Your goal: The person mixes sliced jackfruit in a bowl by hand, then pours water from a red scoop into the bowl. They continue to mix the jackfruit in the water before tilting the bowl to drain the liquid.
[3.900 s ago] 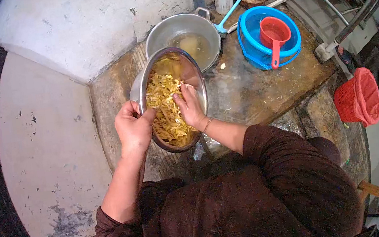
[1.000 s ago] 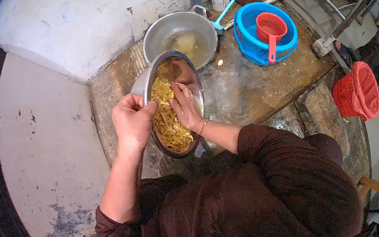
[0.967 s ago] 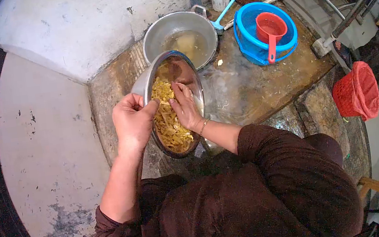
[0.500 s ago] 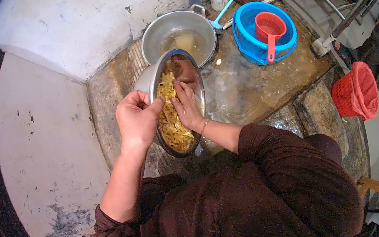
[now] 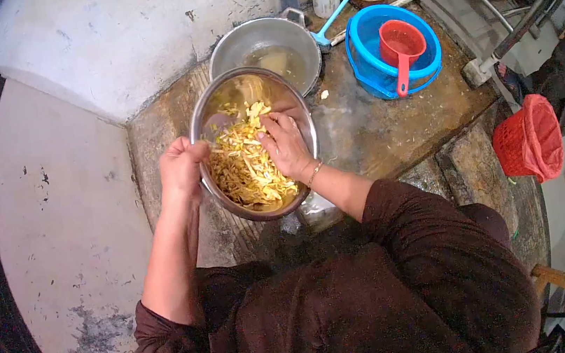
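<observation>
My left hand [image 5: 180, 169] grips the left rim of a shiny metal bowl [image 5: 291, 95], thumb over the edge. Yellow, shredded food [image 5: 245, 170] that looks like chopped vegetable fills the bowl's lower and middle part. Inside the bowl on the right, my right hand [image 5: 286, 146] rests on the shreds with its fingers stretched out; some fingertips are hidden among the pieces. Behind the bowl a large grey metal pot [image 5: 225, 55] holds cloudy water, and the bowl overlaps its near edge.
To the right of the pot stands a blue bucket [image 5: 364, 80] with a red dipper [image 5: 400, 45] in it. A light-blue long-handled tool [image 5: 340, 13] lies by the wall [image 5: 105, 50]. A red basket [image 5: 514, 141] with a red liner is farther right. The floor [image 5: 362, 138] is wet.
The bowl has swung from steeply tipped sideways to facing more upward, showing more of the shreds. My left hand has shifted left and slightly down with the rim. My right hand stays on the food.
</observation>
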`<state>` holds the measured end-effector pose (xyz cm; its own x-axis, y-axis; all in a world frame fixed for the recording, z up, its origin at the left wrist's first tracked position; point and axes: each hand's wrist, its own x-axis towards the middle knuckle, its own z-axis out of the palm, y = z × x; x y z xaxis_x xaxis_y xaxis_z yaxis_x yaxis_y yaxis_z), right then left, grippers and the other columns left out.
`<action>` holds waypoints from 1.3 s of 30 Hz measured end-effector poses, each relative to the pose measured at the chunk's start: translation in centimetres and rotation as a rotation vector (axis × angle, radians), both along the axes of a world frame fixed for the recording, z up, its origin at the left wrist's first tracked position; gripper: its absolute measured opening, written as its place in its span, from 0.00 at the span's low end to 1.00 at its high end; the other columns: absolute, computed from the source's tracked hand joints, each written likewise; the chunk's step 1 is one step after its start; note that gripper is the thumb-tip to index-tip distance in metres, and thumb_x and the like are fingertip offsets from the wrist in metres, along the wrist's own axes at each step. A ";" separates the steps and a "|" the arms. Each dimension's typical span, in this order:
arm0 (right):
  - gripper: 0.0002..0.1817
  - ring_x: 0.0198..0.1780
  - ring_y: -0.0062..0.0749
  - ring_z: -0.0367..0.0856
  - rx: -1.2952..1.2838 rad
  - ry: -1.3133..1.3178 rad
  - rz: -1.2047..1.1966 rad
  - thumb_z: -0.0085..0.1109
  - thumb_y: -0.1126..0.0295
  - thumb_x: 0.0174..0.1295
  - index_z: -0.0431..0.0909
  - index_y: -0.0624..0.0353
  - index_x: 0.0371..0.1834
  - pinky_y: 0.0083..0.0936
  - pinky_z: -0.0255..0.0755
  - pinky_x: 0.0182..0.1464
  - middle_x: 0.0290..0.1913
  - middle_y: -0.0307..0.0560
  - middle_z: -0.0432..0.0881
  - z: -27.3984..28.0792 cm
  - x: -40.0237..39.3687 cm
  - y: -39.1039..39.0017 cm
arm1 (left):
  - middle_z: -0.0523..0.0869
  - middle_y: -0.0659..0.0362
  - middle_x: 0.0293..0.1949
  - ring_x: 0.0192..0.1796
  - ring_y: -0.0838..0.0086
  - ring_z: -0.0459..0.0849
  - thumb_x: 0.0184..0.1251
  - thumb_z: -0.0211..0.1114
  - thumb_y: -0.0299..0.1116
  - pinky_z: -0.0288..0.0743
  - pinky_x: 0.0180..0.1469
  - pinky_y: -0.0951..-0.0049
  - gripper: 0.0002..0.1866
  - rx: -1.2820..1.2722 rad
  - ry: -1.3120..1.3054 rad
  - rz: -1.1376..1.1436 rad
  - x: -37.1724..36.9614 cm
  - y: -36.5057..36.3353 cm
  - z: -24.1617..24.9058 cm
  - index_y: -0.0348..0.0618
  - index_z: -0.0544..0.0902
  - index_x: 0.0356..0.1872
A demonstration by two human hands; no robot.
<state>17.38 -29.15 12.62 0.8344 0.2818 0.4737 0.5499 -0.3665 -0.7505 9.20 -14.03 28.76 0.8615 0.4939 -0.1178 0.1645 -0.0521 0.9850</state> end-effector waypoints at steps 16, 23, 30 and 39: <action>0.23 0.66 0.52 0.59 0.048 -0.053 0.184 0.46 0.60 0.67 0.67 0.60 0.62 0.40 0.51 0.68 0.65 0.58 0.63 1.1 1.8 0.2 | 0.72 0.68 0.17 0.19 0.86 0.65 0.51 0.61 0.21 0.59 0.21 0.81 0.10 0.143 -0.084 0.076 -0.1 -0.5 1.9 0.45 0.71 0.17; 0.32 0.69 0.56 0.54 0.076 -0.026 0.162 0.46 0.57 0.67 0.54 0.63 0.69 0.41 0.48 0.70 0.70 0.61 0.55 -0.3 -1.1 1.2 | 0.74 0.67 0.18 0.20 0.86 0.68 0.50 0.63 0.22 0.62 0.22 0.82 0.10 0.338 -0.044 -0.040 -1.2 -2.9 2.7 0.42 0.71 0.17; 0.33 0.71 0.55 0.51 0.055 -0.017 0.161 0.40 0.55 0.68 0.51 0.63 0.71 0.42 0.44 0.71 0.71 0.61 0.52 -0.2 -1.9 1.6 | 0.73 0.68 0.18 0.21 0.86 0.67 0.49 0.63 0.22 0.62 0.23 0.81 0.10 0.407 -0.032 -0.053 -1.4 -4.3 3.3 0.41 0.70 0.17; 0.32 0.71 0.55 0.50 0.009 -0.014 0.170 0.41 0.55 0.67 0.53 0.63 0.70 0.41 0.45 0.71 0.71 0.62 0.51 -0.8 -1.0 1.2 | 0.74 0.67 0.18 0.20 0.85 0.68 0.49 0.63 0.22 0.62 0.23 0.80 0.08 0.332 0.018 -0.044 -0.3 -3.6 2.8 0.42 0.72 0.18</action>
<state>16.42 -27.99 11.84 0.7684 0.4138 0.4881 0.6138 -0.2609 -0.7451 8.94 -17.66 31.51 0.8823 0.4699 0.0283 0.1718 -0.3774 0.9100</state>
